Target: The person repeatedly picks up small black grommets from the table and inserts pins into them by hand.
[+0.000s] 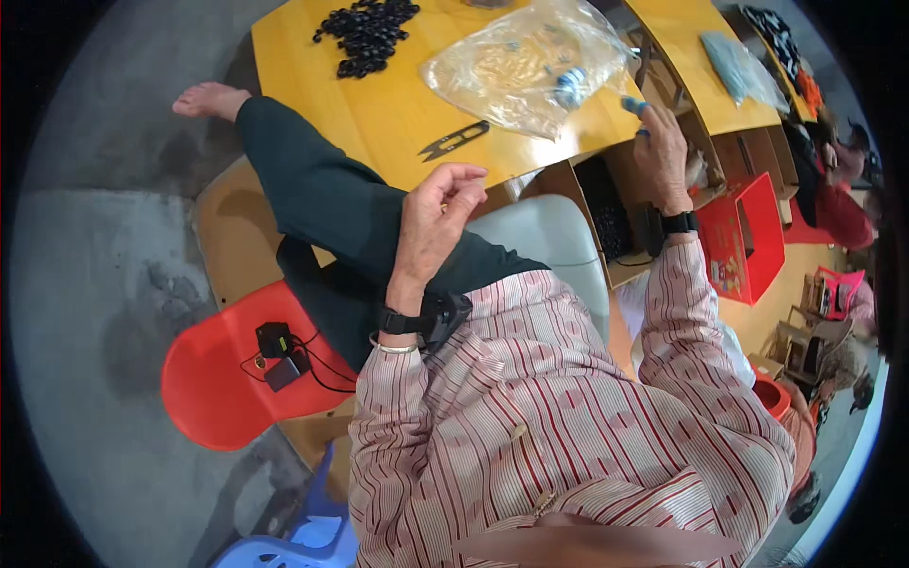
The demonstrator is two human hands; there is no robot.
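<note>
My left hand [436,222] is raised over my lap by the table's near edge. Its thumb and bent fingers are drawn together; whatever they may hold is too small to make out. My right hand [661,156] is at the table's right edge, with blue coverings on a couple of fingertips. Those fingertips are apart, and nothing shows between them. Thread snips [454,140] lie on the yellow table [379,123] beyond my left hand. A clear plastic bag [483,80] with a blue-and-white roll [570,87] on it lies between the hands, farther back. Small black pieces [367,36] are heaped at the far left.
An open cardboard box [606,204] with dark pieces inside and a red box [743,237] stand below the right table edge. A red chair [222,364] on my left bears black cabled devices [282,355]. Another table [677,38] and people are at the right.
</note>
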